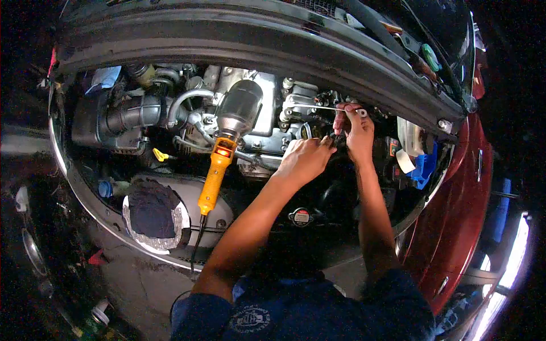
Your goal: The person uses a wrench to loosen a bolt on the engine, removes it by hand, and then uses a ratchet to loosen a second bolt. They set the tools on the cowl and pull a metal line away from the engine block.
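Over the right part of the engine [264, 142], my left hand [310, 157] has its fingers closed around a small dark part [339, 140] that looks like a connector. My right hand [359, 133] is just to the right, fingers bent and closed on a thin metal wrench [318, 107]. The wrench's shaft points left over the engine, and its ring end shows by my right fingertips. Dark hoses and wiring lie under both hands, and their details are hard to make out.
A yellow work lamp [215, 173] lies across the engine, left of my forearms. A dark cloth [152, 210] rests on the front left edge. The raised hood [256, 42] spans the back. A radiator cap [300, 217] sits between my forearms.
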The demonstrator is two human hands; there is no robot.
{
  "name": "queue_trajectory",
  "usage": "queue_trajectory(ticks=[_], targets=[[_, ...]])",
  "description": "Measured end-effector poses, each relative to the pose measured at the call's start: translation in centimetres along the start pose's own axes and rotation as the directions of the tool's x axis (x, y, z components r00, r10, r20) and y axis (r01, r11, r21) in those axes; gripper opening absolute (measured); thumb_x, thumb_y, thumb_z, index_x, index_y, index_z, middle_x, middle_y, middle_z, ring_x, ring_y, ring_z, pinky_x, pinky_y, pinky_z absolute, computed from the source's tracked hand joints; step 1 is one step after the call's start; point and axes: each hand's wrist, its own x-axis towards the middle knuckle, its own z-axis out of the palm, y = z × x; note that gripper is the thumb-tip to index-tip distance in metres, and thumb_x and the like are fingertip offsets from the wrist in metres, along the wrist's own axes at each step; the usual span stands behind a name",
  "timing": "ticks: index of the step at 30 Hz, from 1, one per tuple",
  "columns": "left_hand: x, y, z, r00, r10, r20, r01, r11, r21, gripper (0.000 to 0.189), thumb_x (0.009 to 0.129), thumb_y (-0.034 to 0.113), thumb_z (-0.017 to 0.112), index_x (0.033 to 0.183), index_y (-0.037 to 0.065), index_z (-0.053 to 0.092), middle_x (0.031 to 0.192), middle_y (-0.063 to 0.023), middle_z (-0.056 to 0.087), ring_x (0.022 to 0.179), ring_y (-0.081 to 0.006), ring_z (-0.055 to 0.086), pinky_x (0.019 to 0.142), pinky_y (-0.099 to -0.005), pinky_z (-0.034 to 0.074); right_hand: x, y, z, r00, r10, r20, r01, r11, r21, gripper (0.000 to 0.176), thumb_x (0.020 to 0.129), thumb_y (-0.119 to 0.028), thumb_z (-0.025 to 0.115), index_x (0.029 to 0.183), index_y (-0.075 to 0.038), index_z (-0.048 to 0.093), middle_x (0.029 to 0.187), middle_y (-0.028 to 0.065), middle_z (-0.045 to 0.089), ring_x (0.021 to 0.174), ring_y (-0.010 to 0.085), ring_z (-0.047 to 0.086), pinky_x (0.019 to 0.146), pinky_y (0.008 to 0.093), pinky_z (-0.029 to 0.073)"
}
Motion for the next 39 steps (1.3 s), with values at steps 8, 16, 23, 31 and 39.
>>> queue_trajectory(ticks=[8,16,23,31,39], targets=[[0.1,-0.8,1.2,0.998,0.035,-0.056,-0.037,0.999,-0.035,0.032,0.102,0.032,0.054,0.111,0.003,0.066,0.085,-0.0198,0.070,0.077,-0.0410,0.069,0.070,-0.0523,0.052,1.0,2.4,-0.1,0.997,0.067,-0.049,-0.067,0.998,0.001,0.027,0.104,-0.021,0.055,0.106,0.003,0.067,0.072,0.0069,0.063,0.061,0.0147,0.059,0.054,0.0285,0.047],[0.0,0.2,-0.5,0.998,0.024,0.060,-0.022,0.999,-0.035,0.032,0.101,0.033,0.054,0.108,0.005,0.067,0.086,-0.0219,0.070,0.078,-0.0421,0.069,0.071,-0.0546,0.053,0.9,1.3,2.5,0.998,0.015,0.054,0.000,0.965,-0.264,0.028,0.107,-0.023,0.055,0.108,0.000,0.070,0.074,0.0039,0.064,0.062,0.0110,0.059,0.056,0.0255,0.048],[-0.1,-0.3,1.3,0.975,0.185,-0.119,-0.203,0.965,-0.165,0.023,0.092,0.019,0.056,0.101,0.002,0.069,0.097,-0.0244,0.071,0.091,-0.0457,0.067,0.080,-0.0566,0.052,1.4,-1.5,8.9,0.815,-0.188,0.548,0.577,0.344,-0.741,0.030,0.099,-0.028,0.062,0.109,-0.001,0.070,0.079,0.0214,0.071,0.073,0.0388,0.071,0.068,0.0456,0.057],[-0.3,-0.5,0.4,0.991,0.131,0.030,-0.131,0.991,-0.009,0.023,0.095,0.023,0.057,0.104,0.006,0.070,0.083,-0.0203,0.070,0.077,-0.0413,0.069,0.071,-0.0531,0.053,-0.2,-2.6,5.9,0.986,-0.112,0.127,0.167,0.769,-0.617,0.022,0.102,-0.018,0.055,0.108,-0.001,0.067,0.079,0.0151,0.072,0.067,0.0277,0.071,0.061,0.0407,0.056],[-0.6,-0.2,1.1,0.982,0.168,-0.090,-0.164,0.985,0.042,0.029,0.100,0.033,0.057,0.105,0.008,0.070,0.072,-0.0173,0.066,0.069,-0.0396,0.068,0.064,-0.0511,0.052,0.7,0.1,0.0,0.999,-0.035,0.003,0.035,0.993,-0.116,0.026,0.107,-0.018,0.050,0.104,0.003,0.065,0.072,0.0073,0.063,0.062,0.0138,0.060,0.054,0.0280,0.048]])
